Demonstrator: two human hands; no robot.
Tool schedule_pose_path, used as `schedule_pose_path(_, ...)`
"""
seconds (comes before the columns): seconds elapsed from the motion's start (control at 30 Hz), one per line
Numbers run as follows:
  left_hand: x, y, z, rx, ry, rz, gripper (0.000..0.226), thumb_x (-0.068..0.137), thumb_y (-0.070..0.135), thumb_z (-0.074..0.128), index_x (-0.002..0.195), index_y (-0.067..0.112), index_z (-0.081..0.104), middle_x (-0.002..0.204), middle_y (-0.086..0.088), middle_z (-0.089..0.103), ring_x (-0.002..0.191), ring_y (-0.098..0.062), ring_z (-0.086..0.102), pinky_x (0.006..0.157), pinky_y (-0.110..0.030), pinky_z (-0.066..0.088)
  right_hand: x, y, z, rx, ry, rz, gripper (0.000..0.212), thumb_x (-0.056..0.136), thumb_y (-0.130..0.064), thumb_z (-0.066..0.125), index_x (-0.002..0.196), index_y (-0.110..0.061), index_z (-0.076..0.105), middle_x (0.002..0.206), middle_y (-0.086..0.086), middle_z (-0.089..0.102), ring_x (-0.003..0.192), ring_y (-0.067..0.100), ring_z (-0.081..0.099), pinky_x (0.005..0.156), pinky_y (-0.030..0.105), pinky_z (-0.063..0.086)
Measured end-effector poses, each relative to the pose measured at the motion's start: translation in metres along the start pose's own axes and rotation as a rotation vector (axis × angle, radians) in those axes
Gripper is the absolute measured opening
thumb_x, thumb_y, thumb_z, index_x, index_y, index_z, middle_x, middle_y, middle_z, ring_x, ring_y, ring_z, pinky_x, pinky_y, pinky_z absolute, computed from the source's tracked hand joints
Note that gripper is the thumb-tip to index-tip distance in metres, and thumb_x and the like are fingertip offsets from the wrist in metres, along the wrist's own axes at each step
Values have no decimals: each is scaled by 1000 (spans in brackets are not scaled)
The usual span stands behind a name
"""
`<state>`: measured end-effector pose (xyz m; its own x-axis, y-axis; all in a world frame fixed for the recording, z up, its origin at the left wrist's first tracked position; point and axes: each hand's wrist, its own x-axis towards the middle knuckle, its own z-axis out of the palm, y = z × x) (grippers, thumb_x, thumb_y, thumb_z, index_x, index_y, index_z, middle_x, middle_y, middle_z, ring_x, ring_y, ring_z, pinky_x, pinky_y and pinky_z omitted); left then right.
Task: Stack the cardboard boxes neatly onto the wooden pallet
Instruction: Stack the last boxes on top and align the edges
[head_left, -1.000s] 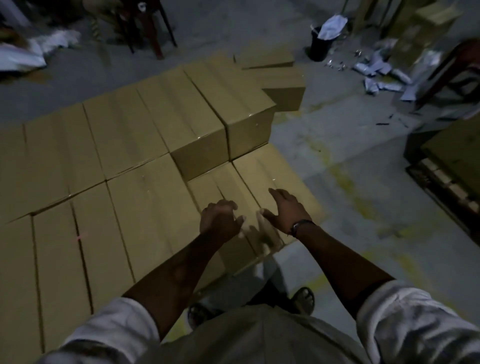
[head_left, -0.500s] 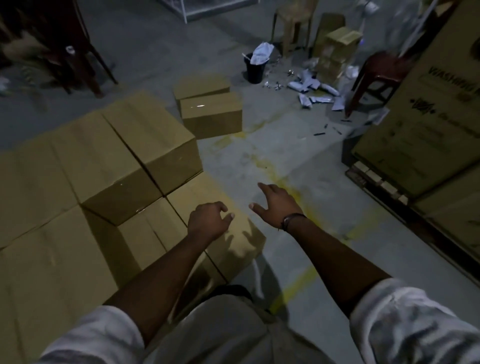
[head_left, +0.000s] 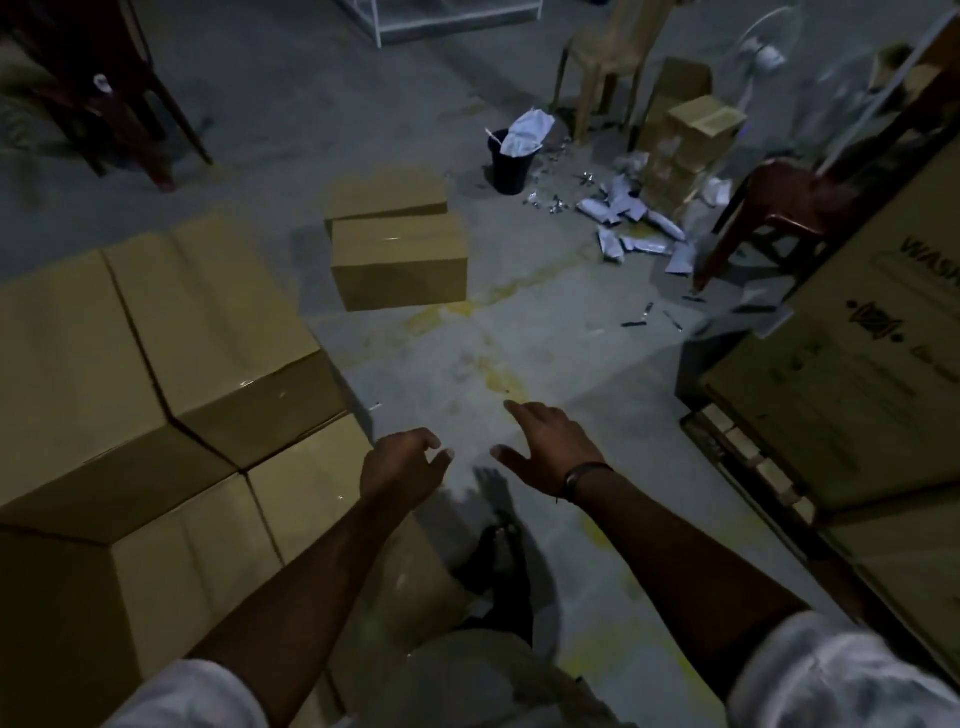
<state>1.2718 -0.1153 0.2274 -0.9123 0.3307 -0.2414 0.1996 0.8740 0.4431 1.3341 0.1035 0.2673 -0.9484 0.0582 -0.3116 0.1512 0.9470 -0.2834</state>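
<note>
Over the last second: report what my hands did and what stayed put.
Both hands came off the low brown cardboard box at the stack's front corner and swung right. The left hand, loosely curled, and the right hand, fingers spread, now hang empty, the right over the grey concrete floor. Nothing was picked up. The stacked cardboard boxes and the two loose brown boxes stayed put.
</note>
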Motion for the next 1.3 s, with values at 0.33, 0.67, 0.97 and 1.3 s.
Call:
schedule_pose_path(0.33,187,57,6,-191,54,-178,59,84,72,49,109,24,72,107,2,74,100,-22,68,91,-40,54,178,97,-92,-5,-43,-78,78,94,-64,50,156,-23,27,151,9,43,133,34,43,105,47,43)
schedule_pose_path(0.67,332,116,-31,-254,158,-428,51,84,65,54,109,24,72,108,-1,74,102,-23,68,87,-39,57,385,146,-156,-17,-131,-374,78,95,-60,50,158,-19,26,155,13,38,139,37,38,110,51,38)
schedule_pose_path(0.97,462,182,-57,-333,281,-678,41,96,49,63,115,14,72,115,-8,73,105,-27,67,86,-33,53,569,190,-250,-115,-161,-628,77,95,-62,50,155,-16,33,153,14,42,138,37,41,109,45,39)
schedule_pose_path(1.3,615,170,-73,-439,400,-845,59,90,56,66,134,16,59,134,-10,62,120,-31,61,94,-39,52,759,200,-297,-254,-263,-673,83,93,-64,51,159,-25,19,164,7,20,147,33,23,115,50,30)
